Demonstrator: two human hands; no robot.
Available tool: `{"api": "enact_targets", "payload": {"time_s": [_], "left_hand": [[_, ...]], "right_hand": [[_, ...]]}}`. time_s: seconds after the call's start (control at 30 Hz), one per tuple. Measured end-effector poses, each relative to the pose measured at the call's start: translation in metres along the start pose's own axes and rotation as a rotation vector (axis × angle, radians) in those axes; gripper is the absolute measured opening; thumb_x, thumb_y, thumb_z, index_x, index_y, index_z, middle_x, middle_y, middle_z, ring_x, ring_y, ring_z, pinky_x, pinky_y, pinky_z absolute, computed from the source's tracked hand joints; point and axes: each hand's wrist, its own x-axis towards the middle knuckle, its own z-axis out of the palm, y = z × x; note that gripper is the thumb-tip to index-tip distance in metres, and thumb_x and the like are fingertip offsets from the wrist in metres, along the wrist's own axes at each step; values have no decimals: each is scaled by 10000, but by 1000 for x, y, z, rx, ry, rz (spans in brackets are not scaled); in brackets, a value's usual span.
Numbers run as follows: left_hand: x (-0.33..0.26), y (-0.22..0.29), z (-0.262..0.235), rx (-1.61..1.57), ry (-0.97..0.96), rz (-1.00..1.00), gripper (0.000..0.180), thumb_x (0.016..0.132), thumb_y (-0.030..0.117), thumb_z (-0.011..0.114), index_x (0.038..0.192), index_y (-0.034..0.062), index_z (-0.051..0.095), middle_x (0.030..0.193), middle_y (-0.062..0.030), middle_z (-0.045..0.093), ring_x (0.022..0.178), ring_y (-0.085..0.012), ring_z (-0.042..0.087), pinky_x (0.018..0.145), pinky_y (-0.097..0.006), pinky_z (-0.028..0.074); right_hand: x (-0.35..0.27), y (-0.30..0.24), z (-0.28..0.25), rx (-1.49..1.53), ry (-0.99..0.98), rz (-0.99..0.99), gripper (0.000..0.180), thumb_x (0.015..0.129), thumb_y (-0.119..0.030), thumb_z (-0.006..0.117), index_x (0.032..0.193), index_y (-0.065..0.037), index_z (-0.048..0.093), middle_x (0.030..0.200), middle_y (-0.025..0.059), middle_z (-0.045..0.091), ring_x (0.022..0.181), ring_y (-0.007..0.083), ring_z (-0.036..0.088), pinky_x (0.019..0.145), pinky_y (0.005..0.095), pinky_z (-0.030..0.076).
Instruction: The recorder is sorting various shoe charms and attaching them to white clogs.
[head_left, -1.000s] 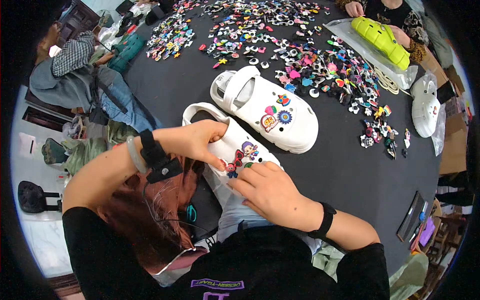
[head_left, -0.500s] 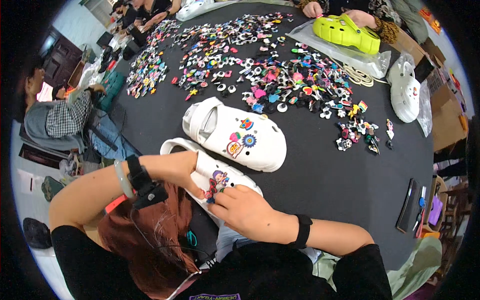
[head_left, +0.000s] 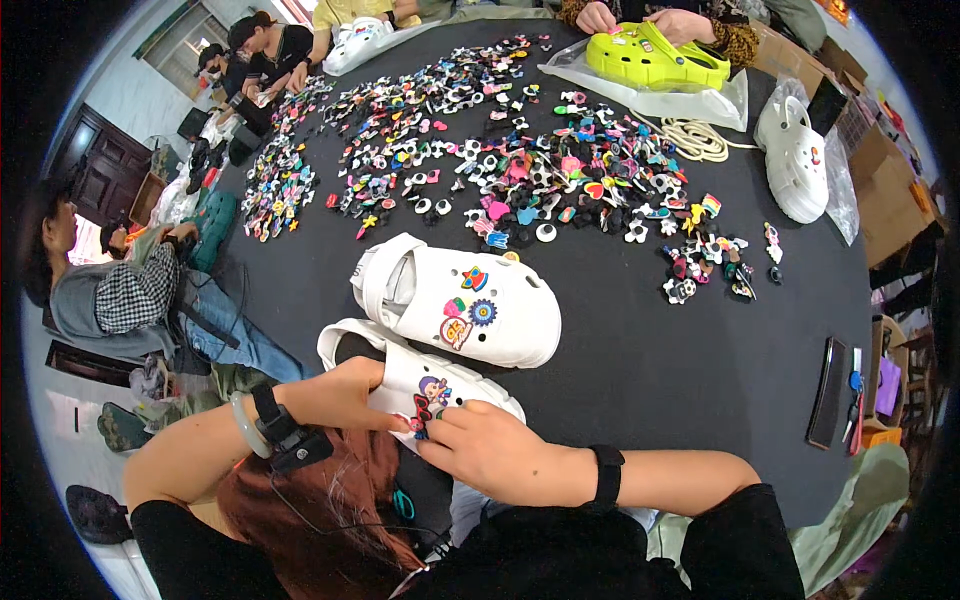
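Note:
A white clog (head_left: 401,372) lies tilted near the table's front edge. My left hand (head_left: 340,395) grips its side, the thumb pressed on the upper by the charms; its other fingers are partly hidden. My right hand (head_left: 505,450) has curled fingers closed at a small red and dark shoe charm (head_left: 420,425) on the upper; the fingertips are partly covered. A purple-haired figure charm (head_left: 435,388) sits just above these fingers. Right behind stands the matching white clog (head_left: 525,315), upright, with several charms on it, including a blue gear-shaped charm (head_left: 483,312).
Heaps of colourful shoe charms (head_left: 560,165) spread over the dark table (head_left: 660,400). At the far right a person handles a lime-green clog (head_left: 650,60). Another white clog (head_left: 795,170) lies on plastic. A black phone-like slab (head_left: 827,392) and scissors (head_left: 855,400) lie at right.
The view has tilted up, so the table's things sit lower and more of the people at the far left shows. My hands stay at the same charm on the near clog.

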Motion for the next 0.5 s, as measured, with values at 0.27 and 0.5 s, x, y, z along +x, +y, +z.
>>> {"api": "enact_targets", "payload": {"time_s": [0.27,0.5], "left_hand": [[1,-30,2,114,62,113,379,740,216,800,973,-38,644,846,-144,681,756,-164,633,699,-320,495],[3,-23,6,-36,92,115,399,736,232,803,970,-46,639,837,-179,669,742,-236,642,702,-334,497]], "right_hand": [[1,-1,2,-8,-24,4,309,760,-138,575,1062,-68,574,902,37,527,872,180,532,737,313,398],[1,-2,-3,-27,-53,4,329,752,-134,585,1073,-62,572,920,41,531,882,177,532,737,306,394]]}}
